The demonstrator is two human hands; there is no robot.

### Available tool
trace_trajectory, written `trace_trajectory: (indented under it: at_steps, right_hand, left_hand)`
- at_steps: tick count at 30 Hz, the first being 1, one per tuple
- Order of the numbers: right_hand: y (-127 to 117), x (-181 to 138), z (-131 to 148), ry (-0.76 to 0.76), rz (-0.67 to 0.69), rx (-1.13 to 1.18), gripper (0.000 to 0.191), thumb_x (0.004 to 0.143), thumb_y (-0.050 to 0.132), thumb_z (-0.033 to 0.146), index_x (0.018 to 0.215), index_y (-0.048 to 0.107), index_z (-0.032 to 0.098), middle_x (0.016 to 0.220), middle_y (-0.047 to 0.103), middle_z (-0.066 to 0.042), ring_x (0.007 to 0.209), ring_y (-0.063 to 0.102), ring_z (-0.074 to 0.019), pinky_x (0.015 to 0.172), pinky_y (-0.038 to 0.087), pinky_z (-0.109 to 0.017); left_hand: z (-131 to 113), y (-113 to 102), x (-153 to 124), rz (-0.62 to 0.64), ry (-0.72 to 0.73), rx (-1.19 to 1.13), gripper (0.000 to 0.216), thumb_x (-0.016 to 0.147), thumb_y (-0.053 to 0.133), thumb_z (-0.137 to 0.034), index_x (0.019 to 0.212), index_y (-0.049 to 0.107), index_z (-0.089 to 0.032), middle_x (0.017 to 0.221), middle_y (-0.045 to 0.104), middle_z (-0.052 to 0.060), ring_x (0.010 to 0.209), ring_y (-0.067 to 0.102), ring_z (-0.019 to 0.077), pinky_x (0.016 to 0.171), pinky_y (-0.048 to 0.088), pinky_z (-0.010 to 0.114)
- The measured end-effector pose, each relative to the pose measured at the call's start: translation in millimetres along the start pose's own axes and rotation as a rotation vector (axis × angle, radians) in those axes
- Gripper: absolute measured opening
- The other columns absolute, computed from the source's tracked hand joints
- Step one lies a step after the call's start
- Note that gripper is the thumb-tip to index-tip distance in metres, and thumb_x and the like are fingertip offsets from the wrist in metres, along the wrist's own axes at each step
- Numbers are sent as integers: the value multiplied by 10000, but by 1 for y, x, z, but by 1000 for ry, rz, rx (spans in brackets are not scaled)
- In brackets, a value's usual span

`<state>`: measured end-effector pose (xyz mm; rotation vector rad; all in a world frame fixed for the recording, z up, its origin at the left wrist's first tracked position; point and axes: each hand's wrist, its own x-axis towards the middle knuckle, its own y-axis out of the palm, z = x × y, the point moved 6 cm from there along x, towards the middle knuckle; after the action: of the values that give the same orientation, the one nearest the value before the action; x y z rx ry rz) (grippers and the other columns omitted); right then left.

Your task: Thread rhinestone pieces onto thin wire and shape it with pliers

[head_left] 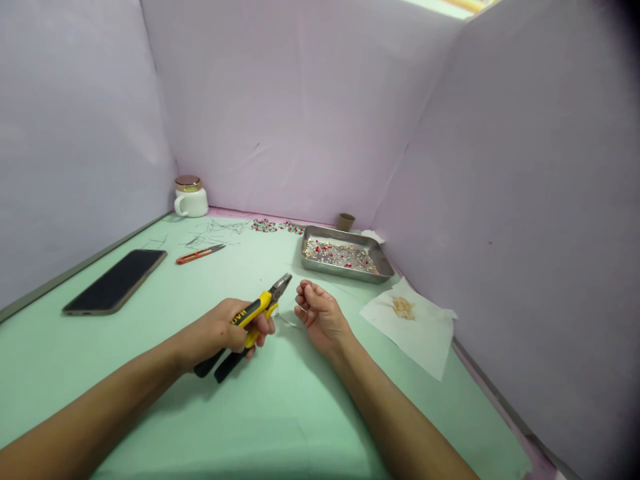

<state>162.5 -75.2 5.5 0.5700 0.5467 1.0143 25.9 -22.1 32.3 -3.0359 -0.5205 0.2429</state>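
Green counter [300,420] leaves room around left fingers [263,325] grasping pliers [260,307] and right fingers [316,298] pinching something red [304,284]; tray rim [345,271] beyond them.

Light is soft, shadows faint, the upper right corner black.

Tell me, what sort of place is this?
Probably a small craft workspace, perhaps for beadwork, screened by pale panels. The signs: a metal tray of small red and pale bead-like pieces, orange snips, and yellow-and-black pliers held ready.
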Motion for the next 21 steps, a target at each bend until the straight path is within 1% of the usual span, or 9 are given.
trace_trajectory:
  at_steps: [2, 4, 6, 8, 10, 12, 14, 17, 21]
  right_hand:
    - [0, 0, 1, 15, 7, 17, 250, 533, 752, 232, 733, 629, 146, 675, 578, 30, 539, 504, -50, 470, 481, -145]
    - [1, -1, 1, 24, 21, 18, 245, 548, 746, 247, 730, 626, 137, 665, 580, 24, 516, 500, -48, 461, 488, -147]
    - [2, -1, 1, 23, 39, 12, 235, 567, 738, 260, 724, 623, 130, 649, 580, 23, 483, 491, -42, 461, 496, -153]
    - [3, -1, 3, 10, 55, 4, 224, 577, 733, 251, 725, 618, 127, 648, 589, 20, 465, 493, -39, 471, 505, -162]
    - [4, -1, 5, 0, 59, 3, 221, 568, 737, 213, 731, 615, 128, 661, 606, 13, 470, 514, -44, 482, 512, -167]
    - [3, 0, 7, -9, 49, 21, 228, 556, 736, 167, 743, 611, 130, 669, 617, 9, 483, 532, -49, 490, 514, -163]
    - [3, 1, 9, -14, 39, 45, 225, 561, 727, 142, 751, 607, 137, 656, 616, 15, 474, 532, -46, 488, 512, -157]
    - [3, 0, 10, -19, 40, 54, 192, 587, 712, 148, 747, 606, 140, 632, 605, 22, 459, 522, -41, 477, 508, -152]
    - [3, 0, 12, -24, 73, 35, 199, 591, 710, 159, 767, 621, 129, 661, 609, 7, 506, 542, -53, 501, 515, -157]
  left_hand:
    - [7, -9, 4, -37, -27, 24, 332, 397, 400, -69, 668, 570, -160, 823, 588, 30, 619, 546, 169, 567, 479, 335]
    - [9, -13, 4, -72, -45, 69, 355, 392, 402, -78, 690, 578, -160, 893, 586, 45, 604, 549, 168, 585, 482, 360]
    - [2, -9, 1, -97, -25, 106, 378, 403, 399, -89, 726, 579, -166, 933, 575, 42, 628, 545, 170, 614, 475, 364]
    - [-9, -1, -5, -103, 0, 149, 389, 418, 390, -95, 755, 569, -175, 937, 568, 23, 695, 535, 177, 654, 462, 347]
    - [-18, 5, -10, -100, 6, 210, 390, 429, 390, -101, 773, 558, -176, 928, 563, 9, 778, 518, 191, 684, 446, 322]
    - [-22, 6, -13, -107, 4, 252, 390, 436, 392, -109, 788, 546, -175, 953, 554, 6, 822, 505, 197, 695, 437, 305]
    - [-21, 4, -12, -121, 1, 274, 381, 442, 391, -120, 792, 531, -173, 983, 544, 12, 810, 506, 195, 687, 439, 304]
    - [-16, 0, -10, -143, -7, 317, 379, 446, 387, -136, 801, 514, -170, 950, 544, 25, 775, 509, 194, 689, 441, 324]
    - [-12, 2, -9, -161, -11, 384, 441, 466, 378, -140, 888, 502, -176, 944, 545, 26, 812, 518, 199, 732, 434, 330]
